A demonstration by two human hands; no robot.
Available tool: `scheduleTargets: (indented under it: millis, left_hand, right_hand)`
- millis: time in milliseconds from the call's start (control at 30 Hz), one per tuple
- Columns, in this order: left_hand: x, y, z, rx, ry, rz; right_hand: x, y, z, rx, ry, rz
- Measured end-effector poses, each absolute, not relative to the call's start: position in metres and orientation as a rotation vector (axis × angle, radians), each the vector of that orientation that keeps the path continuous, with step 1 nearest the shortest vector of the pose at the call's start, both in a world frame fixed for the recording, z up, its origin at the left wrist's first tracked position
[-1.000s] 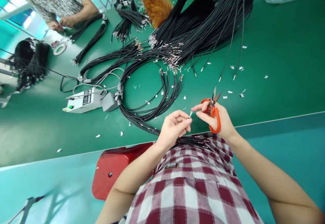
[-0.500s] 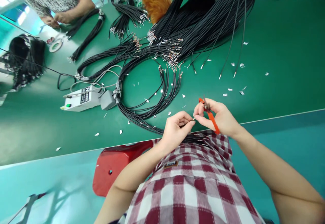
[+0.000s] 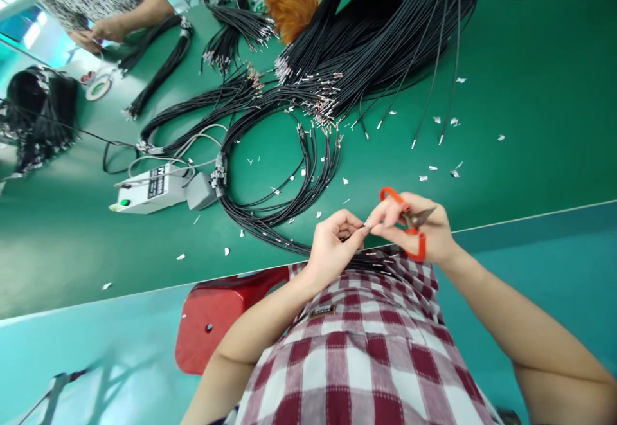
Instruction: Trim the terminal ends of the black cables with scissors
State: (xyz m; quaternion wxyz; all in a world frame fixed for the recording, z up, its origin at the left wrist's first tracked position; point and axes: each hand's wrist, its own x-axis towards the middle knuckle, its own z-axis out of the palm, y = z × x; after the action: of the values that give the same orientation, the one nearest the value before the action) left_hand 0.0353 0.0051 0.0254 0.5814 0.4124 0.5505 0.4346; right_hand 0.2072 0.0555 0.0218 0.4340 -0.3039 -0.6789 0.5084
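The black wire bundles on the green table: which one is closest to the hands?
The looped bundle curving down toward the person's lap. Its near end runs right under the left hand and right hand; the other bundles lie farther up the table.

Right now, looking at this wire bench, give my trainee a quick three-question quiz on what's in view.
1. True or false: the right hand holds orange-handled scissors.
2. What does the left hand pinch? A) a roll of tape B) the end of a thin black wire C) a feather duster
3. Which small device with a green light lies on the green table, left of the looped black wires?

Key: 1 true. 2 B. 3 the white control box.
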Motion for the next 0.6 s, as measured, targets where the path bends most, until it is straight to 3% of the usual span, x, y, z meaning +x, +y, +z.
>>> scheduleTargets:
  millis: [133,267,600]
  left_hand:
    - [0.038,0.002,0.022,1.023,1.318,1.068]
    - [0.041,-0.002,0.018,1.108,1.306,1.078]
    - [0.047,0.001,0.009,1.299,1.282,1.299]
  right_hand:
    - [0.208,0.051,0.009,-1.015,-1.319,1.41]
    - [0.202,0.046,-0.003,-0.973,-1.221,1.591]
    - [0.191,0.039,-0.014,-0.961,-0.995,1.639]
